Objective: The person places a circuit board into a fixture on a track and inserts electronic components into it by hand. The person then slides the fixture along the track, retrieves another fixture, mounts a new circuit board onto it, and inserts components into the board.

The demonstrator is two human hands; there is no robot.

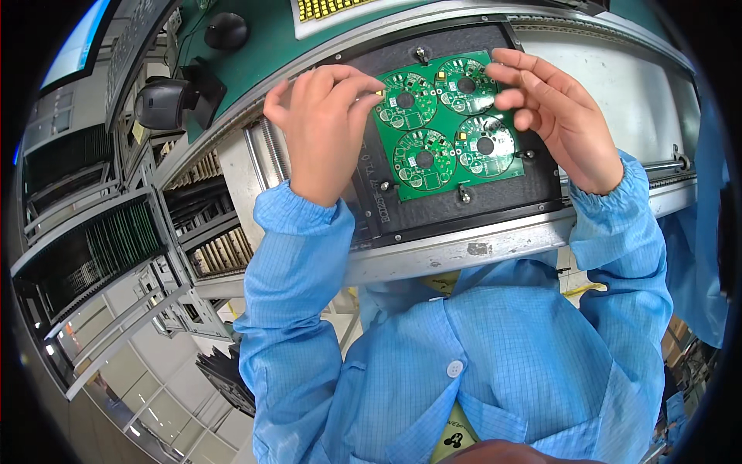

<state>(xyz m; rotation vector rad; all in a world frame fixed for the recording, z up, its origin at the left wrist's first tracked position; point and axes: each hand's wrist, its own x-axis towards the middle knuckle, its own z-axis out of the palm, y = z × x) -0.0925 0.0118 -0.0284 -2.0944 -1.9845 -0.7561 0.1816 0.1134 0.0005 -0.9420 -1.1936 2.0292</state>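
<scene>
A green panel of several round circuit boards (447, 124) lies in a black fixture frame (495, 203), held by small metal clamps at its edges. At the panel's upper left edge, my left hand (325, 116) pinches a small yellow component (379, 93) between thumb and fingertips. Similar yellow parts sit on the upper right board (466, 87) and the lower right board (485, 145). My right hand (568, 116) hovers by the panel's upper right edge, its bent fingers apart and nothing visible in them.
A white tray of yellow components (332, 11) stands at the far side on the green bench mat (267, 35). Left of it are a black mouse (226, 31) and a dark scanner-like device (166, 104). Metal conveyor rails (464, 246) border the fixture; racks of boards (100, 243) stand left.
</scene>
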